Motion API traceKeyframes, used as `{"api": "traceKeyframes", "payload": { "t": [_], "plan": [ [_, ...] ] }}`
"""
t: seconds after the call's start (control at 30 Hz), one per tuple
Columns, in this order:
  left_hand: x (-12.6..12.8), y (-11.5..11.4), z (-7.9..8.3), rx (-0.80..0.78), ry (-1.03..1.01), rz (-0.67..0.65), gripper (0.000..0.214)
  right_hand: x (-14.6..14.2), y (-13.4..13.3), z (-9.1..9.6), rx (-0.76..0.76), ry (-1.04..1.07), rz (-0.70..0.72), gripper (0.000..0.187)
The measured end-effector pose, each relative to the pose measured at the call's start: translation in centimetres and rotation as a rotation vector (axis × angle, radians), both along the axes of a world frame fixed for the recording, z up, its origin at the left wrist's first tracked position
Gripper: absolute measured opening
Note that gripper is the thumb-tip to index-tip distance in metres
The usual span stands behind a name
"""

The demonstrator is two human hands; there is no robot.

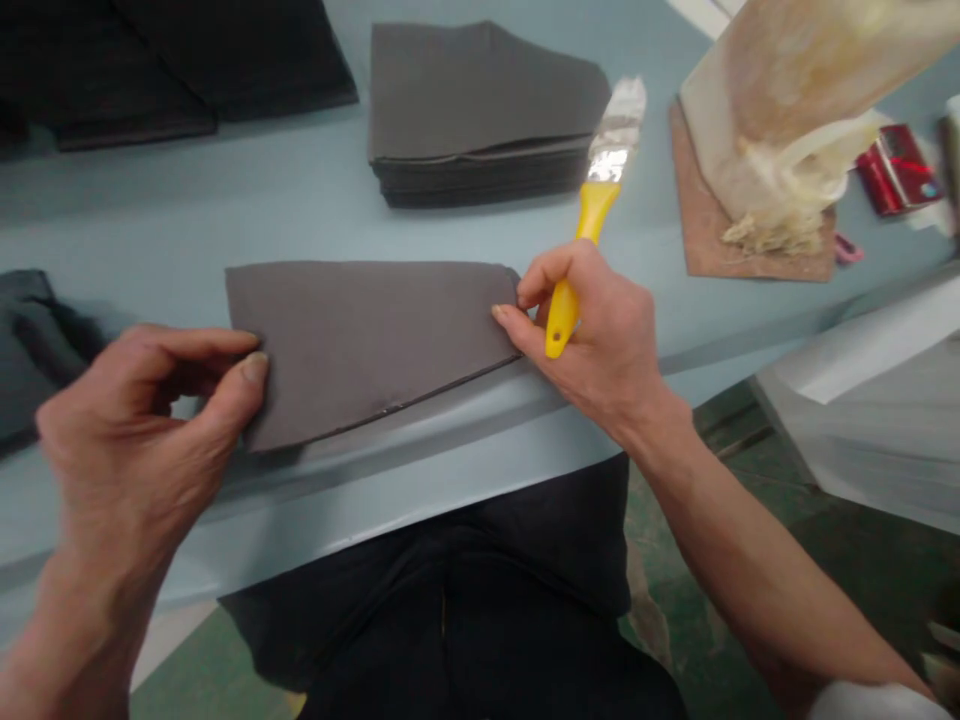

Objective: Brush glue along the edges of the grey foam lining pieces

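A dark grey folded fabric piece point(375, 340) lies in front of me near the table's front edge, its lower edge slanting up to the right. My left hand point(150, 410) pinches its left edge between thumb and fingers. At the right end, my right hand point(592, 320) has its thumb and fingertip on the fabric's corner. That same hand also grips a paintbrush point(598, 205) with a yellow handle, bristles pointing up and away, whitish at the tip. Beyond the piece sits a stack of similar dark fabric pieces point(480, 100).
More black stacks point(195, 60) lie at the back left, and dark cloth point(30, 350) at the left edge. At the right, a smeared translucent plastic container point(757, 110) stands on a brown board point(705, 240). A shiny red object point(900, 170) lies beyond it.
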State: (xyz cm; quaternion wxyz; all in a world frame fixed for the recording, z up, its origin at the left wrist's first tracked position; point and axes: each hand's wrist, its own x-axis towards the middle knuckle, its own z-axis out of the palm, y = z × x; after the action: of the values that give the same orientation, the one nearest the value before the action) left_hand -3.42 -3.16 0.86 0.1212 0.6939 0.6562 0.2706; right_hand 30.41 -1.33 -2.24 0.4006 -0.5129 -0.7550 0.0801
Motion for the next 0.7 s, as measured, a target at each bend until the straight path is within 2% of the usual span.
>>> {"api": "traceKeyframes", "payload": {
  "t": [0.13,0.23,0.33,0.43,0.53,0.63,0.7],
  "plan": [
    [0.5,0.3,0.6,0.095,0.07,-0.069,0.034,-0.2,0.0,0.3,0.153,-0.146,-0.063,0.018],
    [0.2,0.5,0.5,0.156,0.118,-0.128,0.037,-0.1,0.7,0.7,0.287,-0.238,0.071,0.014],
    [-0.2,0.8,0.2,0.205,0.16,-0.158,0.039,0.2,1.4,1.0,0.372,-0.289,0.246,0.021],
    [-0.6,1.3,0.1,0.251,0.207,-0.273,0.035,0.5,1.9,1.4,0.372,-0.371,0.353,0.021],
    [-1.2,2.3,0.3,0.293,0.255,-0.493,0.032,0.8,2.0,2.0,0.345,-0.451,0.389,0.02],
    [-1.7,3.4,0.6,0.277,0.28,-0.692,0.038,1.1,2.0,2.8,0.272,-0.517,0.414,0.022],
    [-1.7,3.9,1.0,0.239,0.293,-0.744,0.044,1.3,2.1,3.3,0.205,-0.537,0.436,0.025]
  ]
}}
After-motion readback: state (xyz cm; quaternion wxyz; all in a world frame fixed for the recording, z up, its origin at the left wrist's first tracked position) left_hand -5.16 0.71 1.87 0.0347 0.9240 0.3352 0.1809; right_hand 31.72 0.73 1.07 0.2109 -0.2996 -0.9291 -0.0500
